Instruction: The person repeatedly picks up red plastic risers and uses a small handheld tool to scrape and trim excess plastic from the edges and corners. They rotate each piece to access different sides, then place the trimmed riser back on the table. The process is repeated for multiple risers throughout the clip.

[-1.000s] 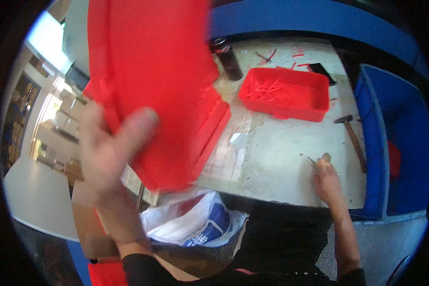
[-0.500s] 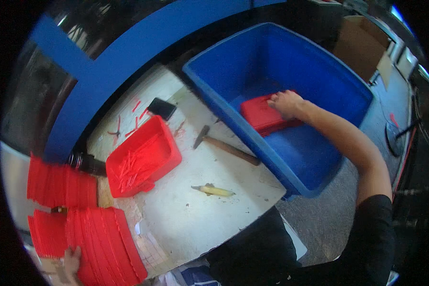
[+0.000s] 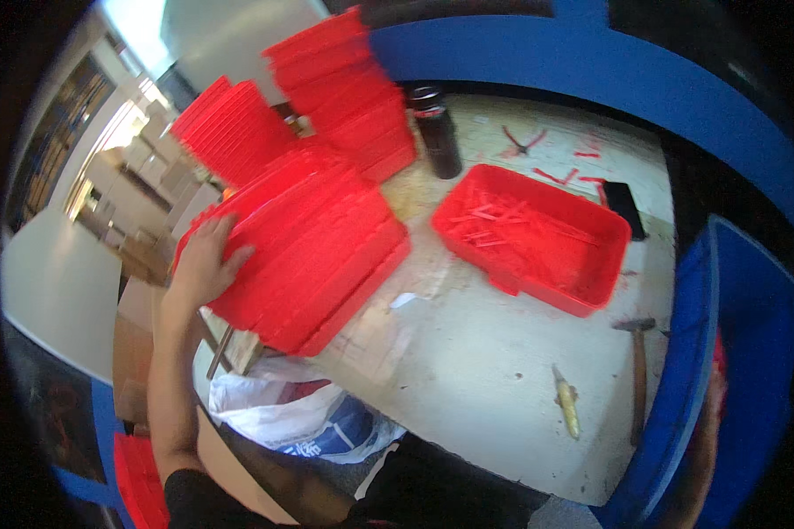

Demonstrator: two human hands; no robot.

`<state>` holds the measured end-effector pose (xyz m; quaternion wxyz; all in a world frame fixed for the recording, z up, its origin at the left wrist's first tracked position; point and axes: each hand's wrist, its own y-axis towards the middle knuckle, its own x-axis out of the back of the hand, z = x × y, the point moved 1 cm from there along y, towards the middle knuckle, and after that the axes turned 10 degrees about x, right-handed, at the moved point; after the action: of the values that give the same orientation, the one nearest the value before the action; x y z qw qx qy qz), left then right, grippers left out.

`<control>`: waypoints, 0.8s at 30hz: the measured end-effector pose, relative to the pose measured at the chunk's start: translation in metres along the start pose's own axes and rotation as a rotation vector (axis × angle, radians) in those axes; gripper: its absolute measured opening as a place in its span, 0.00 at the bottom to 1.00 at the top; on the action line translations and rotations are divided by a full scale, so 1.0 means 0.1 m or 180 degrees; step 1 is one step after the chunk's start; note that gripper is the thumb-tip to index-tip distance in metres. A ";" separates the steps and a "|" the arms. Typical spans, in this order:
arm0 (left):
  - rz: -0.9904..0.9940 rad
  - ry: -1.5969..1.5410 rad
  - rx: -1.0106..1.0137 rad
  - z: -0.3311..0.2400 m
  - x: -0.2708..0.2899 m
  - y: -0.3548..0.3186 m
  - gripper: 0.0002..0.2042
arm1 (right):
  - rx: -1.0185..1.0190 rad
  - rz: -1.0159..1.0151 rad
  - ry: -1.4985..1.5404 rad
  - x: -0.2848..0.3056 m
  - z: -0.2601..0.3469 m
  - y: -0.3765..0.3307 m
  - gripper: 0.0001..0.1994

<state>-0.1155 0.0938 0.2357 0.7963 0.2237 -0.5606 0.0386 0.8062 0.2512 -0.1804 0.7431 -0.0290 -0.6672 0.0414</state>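
My left hand (image 3: 201, 264) lies on the near edge of a tall nested stack of red plastic trays (image 3: 313, 238), thumb apart from the fingers. Behind stand more red tray stacks (image 3: 238, 128). At the right, my right hand (image 3: 716, 392) reaches down inside a big blue bin (image 3: 670, 397). The bin's wall hides most of its fingers; a sliver of a red tray (image 3: 721, 353) shows beside it. In mid-table sits a single red tray (image 3: 582, 247) with red plastic trimmings (image 3: 494, 216) in it.
A craft knife (image 3: 566, 406) and a hammer (image 3: 640, 379) lie near the bin. Farther back are a black bottle (image 3: 437, 137), pliers (image 3: 524, 145), red scraps and a dark flat phone-like object (image 3: 625, 210). A white plastic bag (image 3: 291, 419) hangs below the table's near edge.
The view has swung left, so the tray stacks now sit nearer the middle and the bin at the right edge. My left hand has moved higher on the stack; my right stays in the bin.
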 end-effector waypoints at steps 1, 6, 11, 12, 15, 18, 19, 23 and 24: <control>-0.0706 -0.0069 -0.0229 -0.14 0.05 -0.06 0.23 | -0.0030 -0.0260 0.0349 0.35 -0.06 0.01 0.44; -0.0017 -0.3136 -0.1215 -1.18 -0.27 -0.61 0.21 | -0.0510 -0.2568 0.0480 2.32 0.24 -0.49 0.38; 0.1483 -0.6152 -0.0928 -2.22 -0.97 -0.89 0.29 | -0.1223 -0.2454 0.0991 3.01 1.52 -1.98 0.29; 0.1792 -0.6611 -0.0650 -2.37 -1.08 -0.90 0.29 | -0.0844 -0.2349 0.1231 2.91 1.86 -2.15 0.28; 0.2076 -0.7119 0.0020 -2.43 -1.32 -1.00 0.30 | -0.0453 -0.1894 0.2646 2.18 3.01 -2.37 0.26; 0.3389 -0.8567 0.1990 -1.87 -1.55 -1.32 0.28 | -0.0496 -0.0932 0.4472 1.19 4.23 -2.43 0.23; 0.3153 -0.8968 0.1749 -1.62 -1.62 -1.38 0.27 | -0.0532 -0.0523 0.4961 0.93 4.57 -2.46 0.22; 0.2433 -0.6670 0.1560 -0.89 -1.93 -1.77 0.30 | -0.0108 0.2338 0.4643 0.78 5.14 -2.61 0.14; 0.2346 -0.6509 0.1532 -0.83 -1.99 -1.82 0.30 | 0.0866 0.3727 0.2932 0.93 5.11 -2.57 0.13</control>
<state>-0.0593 0.0011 -0.0252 -0.1650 0.1185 -0.9629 0.1779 0.3139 -0.0013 -0.0084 0.8005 -0.3010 -0.1539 0.4949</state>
